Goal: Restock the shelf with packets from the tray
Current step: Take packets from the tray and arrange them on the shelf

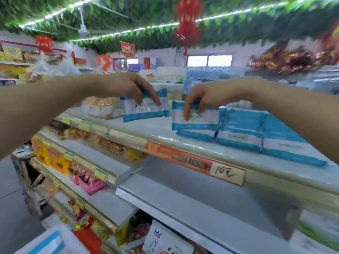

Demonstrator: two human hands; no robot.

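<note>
left hand [126, 87], right hand [207, 98] pinching packets [143, 114], stack [256, 138] right, bread [102, 109] left

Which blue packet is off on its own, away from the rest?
The left packet, pinched by the left hand, hangs alone above the shelf. The right hand holds the right packet at the pile.

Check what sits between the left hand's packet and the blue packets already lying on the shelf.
Head view: the second packet, pinched by the right hand; the rest is bare shelf top.
</note>
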